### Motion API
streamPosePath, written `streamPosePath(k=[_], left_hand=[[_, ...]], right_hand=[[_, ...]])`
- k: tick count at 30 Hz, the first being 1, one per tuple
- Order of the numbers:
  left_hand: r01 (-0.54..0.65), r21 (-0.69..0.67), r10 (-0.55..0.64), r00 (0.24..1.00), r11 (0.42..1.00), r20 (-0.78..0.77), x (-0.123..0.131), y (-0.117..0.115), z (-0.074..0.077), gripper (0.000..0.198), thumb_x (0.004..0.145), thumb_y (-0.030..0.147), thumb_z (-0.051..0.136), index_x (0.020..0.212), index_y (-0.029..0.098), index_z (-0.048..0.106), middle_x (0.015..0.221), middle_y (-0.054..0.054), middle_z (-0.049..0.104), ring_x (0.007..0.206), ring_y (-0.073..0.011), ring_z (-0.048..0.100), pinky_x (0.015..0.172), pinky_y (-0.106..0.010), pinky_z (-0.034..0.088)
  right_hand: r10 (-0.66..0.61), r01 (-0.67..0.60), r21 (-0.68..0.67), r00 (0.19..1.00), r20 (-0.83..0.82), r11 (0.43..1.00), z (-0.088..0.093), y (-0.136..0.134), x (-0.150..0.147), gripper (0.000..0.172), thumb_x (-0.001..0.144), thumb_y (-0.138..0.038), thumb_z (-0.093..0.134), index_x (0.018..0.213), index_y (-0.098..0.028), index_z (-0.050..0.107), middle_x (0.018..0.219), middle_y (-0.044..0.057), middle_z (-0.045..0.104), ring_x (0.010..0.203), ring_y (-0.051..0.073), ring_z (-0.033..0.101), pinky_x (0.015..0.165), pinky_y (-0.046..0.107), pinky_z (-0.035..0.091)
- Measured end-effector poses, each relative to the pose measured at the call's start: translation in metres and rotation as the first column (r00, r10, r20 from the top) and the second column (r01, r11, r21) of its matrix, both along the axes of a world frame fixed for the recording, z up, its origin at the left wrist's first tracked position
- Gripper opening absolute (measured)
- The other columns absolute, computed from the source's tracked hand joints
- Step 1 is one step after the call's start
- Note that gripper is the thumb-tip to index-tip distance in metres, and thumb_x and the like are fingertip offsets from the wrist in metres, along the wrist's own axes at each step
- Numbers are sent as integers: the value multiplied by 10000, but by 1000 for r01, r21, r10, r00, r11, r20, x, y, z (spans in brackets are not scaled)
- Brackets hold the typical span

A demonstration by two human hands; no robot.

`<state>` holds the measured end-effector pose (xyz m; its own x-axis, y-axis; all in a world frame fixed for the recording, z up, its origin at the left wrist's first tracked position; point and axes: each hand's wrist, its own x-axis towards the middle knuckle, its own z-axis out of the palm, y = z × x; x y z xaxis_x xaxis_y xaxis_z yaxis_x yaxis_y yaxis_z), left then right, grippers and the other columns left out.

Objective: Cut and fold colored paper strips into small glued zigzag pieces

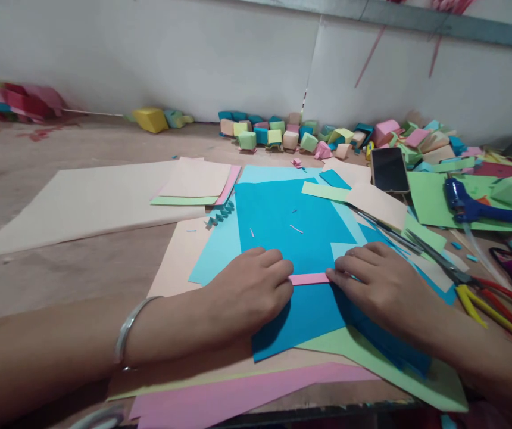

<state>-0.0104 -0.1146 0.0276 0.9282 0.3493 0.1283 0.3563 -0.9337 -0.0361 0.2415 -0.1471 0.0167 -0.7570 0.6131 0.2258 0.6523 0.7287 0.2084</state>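
A narrow pink paper strip [310,279] stretches between my two hands, over a blue paper sheet [278,220]. My left hand [256,283], with a silver bangle on its wrist, is closed on the strip's left end. The right end is pinched by the fingers of my right hand [370,277], which rests over the blue sheet's right side. Both ends of the strip are hidden under the fingers. Small paper slivers lie on the blue sheet above the strip.
To the right lie scissors [456,271], a blue glue gun [479,208] and a phone [390,170]. Folded paper cubes [274,137] line the wall. Large cream paper [104,202] lies at the left, with coloured sheets beside it. The table edge is close in front.
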Motion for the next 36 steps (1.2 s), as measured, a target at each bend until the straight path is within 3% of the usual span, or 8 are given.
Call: streamPosePath(k=[9,14,18,23,27,32,36], left_hand=[[25,68,-24,999,997,-26,-1,1,-7,168,923,107,471,843,141,615,779,-59,595,672,-188,493,559,-322,343],[-33,125,25,998,992,64,2,6,-15,212,980,256,437,890,151,598,731,-40,580,612,-174,455,510,-304,304],[-53,218,22,989,975,143,0,8,-18,153,952,156,459,903,154,604,709,-32,563,644,-179,459,520,-299,300],[-46,214,-1,977,976,215,-1,5,-15,208,937,128,449,796,152,601,687,-30,541,605,-169,415,511,-306,303],[-94,129,63,972,987,225,1,-3,-13,264,927,110,409,729,155,577,674,-37,522,588,-168,405,503,-313,317],[-2,69,-14,971,998,238,4,-12,-10,300,955,134,378,736,154,581,676,-39,537,576,-162,411,505,-314,308],[-62,82,40,968,995,247,5,-10,-11,359,991,271,402,704,156,583,646,-32,566,596,-171,469,523,-305,331]], right_hand=[[-39,19,130,987,156,991,-2,-11,-10,161,848,-62,549,776,-132,675,800,119,638,702,234,519,679,390,338],[-49,38,162,997,66,986,-1,-9,-13,200,888,-78,505,799,-126,677,777,106,637,717,231,539,706,397,357],[-62,65,138,998,-31,988,0,-5,-14,258,922,-87,458,776,-125,668,744,91,622,739,224,547,730,394,371],[21,-14,98,997,-72,995,-5,-7,-24,251,949,-130,430,1034,-76,660,894,135,667,850,259,564,771,423,384],[92,-77,110,986,-138,991,-10,-12,-32,305,958,-206,454,1161,-38,608,991,154,676,894,279,572,771,449,391],[128,-92,184,973,-193,979,-11,-15,-37,172,913,-109,519,868,-79,682,773,108,677,756,222,581,691,394,386],[133,-96,167,965,-228,981,-11,-15,-36,199,907,-95,534,760,-102,669,671,72,638,692,188,557,648,363,352]])
